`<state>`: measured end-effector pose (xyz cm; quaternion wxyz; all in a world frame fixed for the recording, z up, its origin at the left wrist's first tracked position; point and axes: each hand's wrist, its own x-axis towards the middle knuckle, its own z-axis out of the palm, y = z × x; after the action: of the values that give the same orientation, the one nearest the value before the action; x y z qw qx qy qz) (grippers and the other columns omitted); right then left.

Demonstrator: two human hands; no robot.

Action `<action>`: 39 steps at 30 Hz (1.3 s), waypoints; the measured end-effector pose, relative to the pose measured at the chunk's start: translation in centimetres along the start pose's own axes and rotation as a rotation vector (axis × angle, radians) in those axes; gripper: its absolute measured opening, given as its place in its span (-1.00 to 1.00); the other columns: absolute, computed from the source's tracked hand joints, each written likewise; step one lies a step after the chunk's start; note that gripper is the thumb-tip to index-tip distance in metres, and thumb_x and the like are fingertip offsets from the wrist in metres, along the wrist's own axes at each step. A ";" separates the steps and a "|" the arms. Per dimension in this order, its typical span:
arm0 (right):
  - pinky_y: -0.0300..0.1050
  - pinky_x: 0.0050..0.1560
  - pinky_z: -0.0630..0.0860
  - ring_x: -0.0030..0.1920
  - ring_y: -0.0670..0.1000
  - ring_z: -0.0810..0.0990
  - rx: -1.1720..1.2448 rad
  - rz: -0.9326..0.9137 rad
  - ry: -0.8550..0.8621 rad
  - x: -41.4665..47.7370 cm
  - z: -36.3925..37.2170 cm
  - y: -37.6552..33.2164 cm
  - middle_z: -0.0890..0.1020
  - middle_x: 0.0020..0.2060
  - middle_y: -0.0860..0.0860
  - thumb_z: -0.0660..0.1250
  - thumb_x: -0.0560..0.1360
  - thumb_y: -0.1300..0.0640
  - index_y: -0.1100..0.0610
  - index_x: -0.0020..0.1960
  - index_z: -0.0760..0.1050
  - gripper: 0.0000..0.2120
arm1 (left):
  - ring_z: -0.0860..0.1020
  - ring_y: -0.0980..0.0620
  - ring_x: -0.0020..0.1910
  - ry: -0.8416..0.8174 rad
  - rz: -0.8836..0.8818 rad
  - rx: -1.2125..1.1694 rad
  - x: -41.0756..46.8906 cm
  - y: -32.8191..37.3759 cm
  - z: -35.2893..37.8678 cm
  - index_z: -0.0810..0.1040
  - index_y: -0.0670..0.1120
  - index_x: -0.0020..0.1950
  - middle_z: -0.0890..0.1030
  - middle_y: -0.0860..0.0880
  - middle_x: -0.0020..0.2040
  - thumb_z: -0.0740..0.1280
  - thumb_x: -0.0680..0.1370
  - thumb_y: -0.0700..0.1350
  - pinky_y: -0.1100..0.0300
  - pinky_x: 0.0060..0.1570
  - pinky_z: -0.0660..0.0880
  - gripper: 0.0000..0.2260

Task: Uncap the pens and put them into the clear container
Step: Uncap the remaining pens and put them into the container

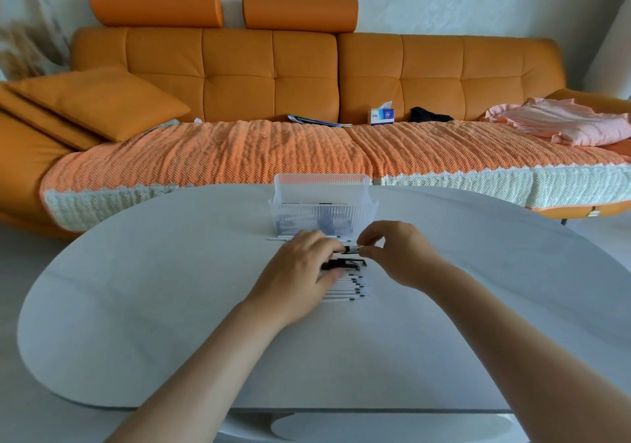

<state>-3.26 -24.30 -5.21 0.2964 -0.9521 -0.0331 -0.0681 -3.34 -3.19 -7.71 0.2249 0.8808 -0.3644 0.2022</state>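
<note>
A clear ribbed container (322, 215) stands at the far middle of the white table (170, 306), with several pens lying inside. Just in front of it my left hand (300, 271) and my right hand (399, 254) hold one pen (351, 249) between them, the left gripping its body, the right pinching the end by the black cap. Under the hands a row of several white pens with black tips (351, 289) lies side by side. A few loose black caps (345, 264) sit near my left fingers. More pens (283, 238) lie against the container's base.
An orange sofa (273, 77) with a knitted cover runs behind the table. On it lie a tissue box (381, 114), papers, a dark item and pink clothing (563, 123). The table's rounded edge curves at left and near me.
</note>
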 end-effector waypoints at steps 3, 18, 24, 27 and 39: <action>-0.35 -0.32 0.36 -0.36 -0.22 0.50 0.067 -0.037 0.004 -0.8 -0.4 -0.3 0.60 -0.27 -0.32 0.42 0.52 0.05 -0.13 -0.11 0.57 -0.91 | 0.45 -0.01 0.14 0.084 -0.006 0.138 0.6 -0.5 -0.5 0.49 -0.07 0.27 0.52 0.02 0.13 0.36 0.52 -0.01 0.10 0.11 0.43 -0.66; 0.04 -0.09 0.51 -0.13 0.06 0.55 -0.303 -0.316 -0.126 -2.8 0.3 -1.3 0.59 -0.11 -0.01 0.09 0.66 0.04 0.08 0.06 0.53 -0.75 | 0.53 0.08 -0.09 -0.076 -0.111 -0.012 1.0 0.7 0.3 0.52 0.00 0.03 0.60 0.10 -0.05 0.27 0.59 0.07 0.20 -0.20 0.41 -0.83; -0.03 -0.31 0.29 -0.32 0.09 0.46 -0.415 -0.364 -0.095 -2.7 0.2 -1.5 0.47 -0.35 -0.04 0.04 0.69 0.00 0.07 0.01 0.43 -0.76 | 0.53 0.08 -0.19 -0.060 -0.130 -0.079 1.1 0.6 -0.4 0.49 -0.02 -0.08 0.59 0.09 -0.16 0.31 0.57 0.07 0.07 -0.21 0.50 -0.83; -0.01 -0.32 0.32 -0.34 0.08 0.43 -0.384 -0.355 -0.099 -2.7 -0.2 -1.9 0.45 -0.39 -0.05 0.05 0.68 -0.05 0.03 0.06 0.45 -0.74 | 0.54 0.10 -0.19 -0.049 -0.126 -0.101 1.0 0.4 -0.8 0.51 -0.02 -0.09 0.59 0.11 -0.17 0.34 0.56 0.03 0.06 -0.21 0.50 -0.86; -0.11 0.00 0.51 -0.05 0.02 0.54 -0.245 -0.052 -0.094 -2.0 -1.1 1.7 0.44 0.07 -0.04 0.17 0.60 0.21 -0.01 0.10 0.53 -0.79 | 0.50 0.11 -0.07 -0.089 -0.247 0.019 0.8 -1.2 -1.2 0.54 0.06 0.05 0.54 0.18 -0.05 0.28 0.59 0.02 0.17 -0.14 0.45 -0.91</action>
<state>-5.22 -26.43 -5.57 0.1739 -0.9821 -0.0629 -0.0343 -2.22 -2.24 -6.64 0.2232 0.9292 -0.2609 0.1371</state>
